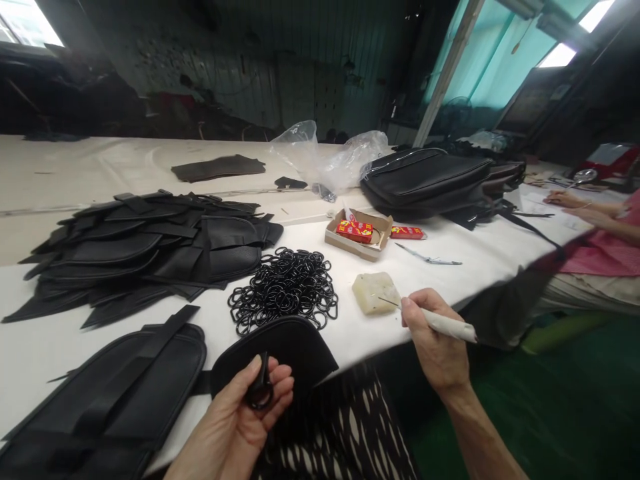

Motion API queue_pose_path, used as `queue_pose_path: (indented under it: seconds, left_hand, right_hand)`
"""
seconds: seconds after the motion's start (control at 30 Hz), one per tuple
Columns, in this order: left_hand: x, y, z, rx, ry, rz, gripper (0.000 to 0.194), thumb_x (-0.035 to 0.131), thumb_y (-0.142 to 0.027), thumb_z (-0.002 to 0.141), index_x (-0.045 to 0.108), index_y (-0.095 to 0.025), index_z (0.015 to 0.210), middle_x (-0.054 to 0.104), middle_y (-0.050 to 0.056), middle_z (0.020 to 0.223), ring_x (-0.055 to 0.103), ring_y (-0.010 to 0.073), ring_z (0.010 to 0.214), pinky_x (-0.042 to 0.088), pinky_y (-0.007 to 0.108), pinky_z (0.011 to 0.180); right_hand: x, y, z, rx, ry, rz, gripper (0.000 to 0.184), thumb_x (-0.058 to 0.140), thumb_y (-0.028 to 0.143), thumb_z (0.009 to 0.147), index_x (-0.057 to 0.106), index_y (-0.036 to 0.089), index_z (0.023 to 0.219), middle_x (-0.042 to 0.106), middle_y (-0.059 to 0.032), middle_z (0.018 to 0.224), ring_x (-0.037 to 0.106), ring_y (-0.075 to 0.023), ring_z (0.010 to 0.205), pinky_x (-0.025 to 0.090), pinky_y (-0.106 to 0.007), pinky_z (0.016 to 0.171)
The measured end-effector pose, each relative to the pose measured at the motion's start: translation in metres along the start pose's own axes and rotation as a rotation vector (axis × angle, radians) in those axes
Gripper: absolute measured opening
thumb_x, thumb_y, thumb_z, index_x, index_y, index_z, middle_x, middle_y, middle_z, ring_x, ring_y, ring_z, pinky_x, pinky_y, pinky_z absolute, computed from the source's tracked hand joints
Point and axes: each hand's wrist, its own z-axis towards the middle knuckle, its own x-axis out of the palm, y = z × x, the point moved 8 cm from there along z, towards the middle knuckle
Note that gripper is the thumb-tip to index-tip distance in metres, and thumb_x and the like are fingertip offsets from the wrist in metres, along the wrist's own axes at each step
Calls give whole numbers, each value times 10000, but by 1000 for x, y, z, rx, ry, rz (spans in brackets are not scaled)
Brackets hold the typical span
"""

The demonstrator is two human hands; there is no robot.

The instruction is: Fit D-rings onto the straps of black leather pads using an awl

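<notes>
My left hand (250,407) is closed on a black ring with a strap loop (261,388), just in front of a black leather piece (290,347) that hangs over the table edge. My right hand (435,340) grips a white-handled awl (445,325); its thin needle tip touches a pale wax block (373,292). A heap of black rings (285,287) lies between the two hands, further in on the table.
A pile of black leather pieces (150,247) lies at left, a stacked panel (110,393) near left. A cardboard box with red packets (357,233), black bags (425,180), a plastic bag (325,160) and scissors (427,259) are behind. Another person's arms (590,213) rest at right.
</notes>
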Motion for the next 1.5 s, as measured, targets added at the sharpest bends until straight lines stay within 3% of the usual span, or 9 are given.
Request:
queue_pose_path:
  seconds: [0.33,0.57,0.67,0.8,0.93,1.1,1.5]
  left_hand:
    - [-2,2,4,30,-31,46,116,540,-88,818,652,-104,843,698,57,617,685,171,550,588,266,537]
    - [2,3,4,-29,54,64,120,550,-89,817,652,-89,753,722,110,717,706,200,645,594,296,603]
    - [2,4,5,-53,90,40,140,548,-91,825,666,-84,751,727,128,761,709,208,679,593,308,632]
    - [4,9,3,-69,227,-21,184,540,-102,844,693,-60,751,727,162,812,704,211,729,576,317,696]
    - [6,13,-2,-87,375,-76,195,552,-144,850,711,-54,782,725,150,837,689,204,775,550,317,753]
    - [8,12,-6,-62,480,-98,212,544,-169,859,717,-52,820,720,134,855,669,197,824,523,312,795]
    - [10,11,-7,-7,562,-104,213,558,-205,851,722,-72,826,710,114,849,646,193,845,500,316,816]
  right_hand:
    - [14,-11,8,40,45,-15,254,524,364,848,483,208,653,477,62,528,419,-114,487,341,-245,509]
    - [6,-9,5,48,5,36,267,531,390,848,495,203,661,491,51,554,424,-117,516,351,-244,517]
    - [2,-10,-6,120,-16,204,269,542,401,847,497,200,674,503,36,579,440,-122,543,359,-236,506]
    - [27,0,-37,299,170,603,250,569,382,842,498,203,682,491,38,552,401,-102,501,304,-194,432]
    - [60,22,-70,376,346,743,234,590,376,832,512,205,692,513,30,570,410,-98,498,331,-182,438]
    - [89,35,-88,336,433,695,258,577,409,835,519,204,689,517,24,586,450,-120,547,376,-207,492]
    - [102,42,-91,273,473,566,284,542,430,851,509,202,683,512,35,593,429,-111,523,363,-204,472]
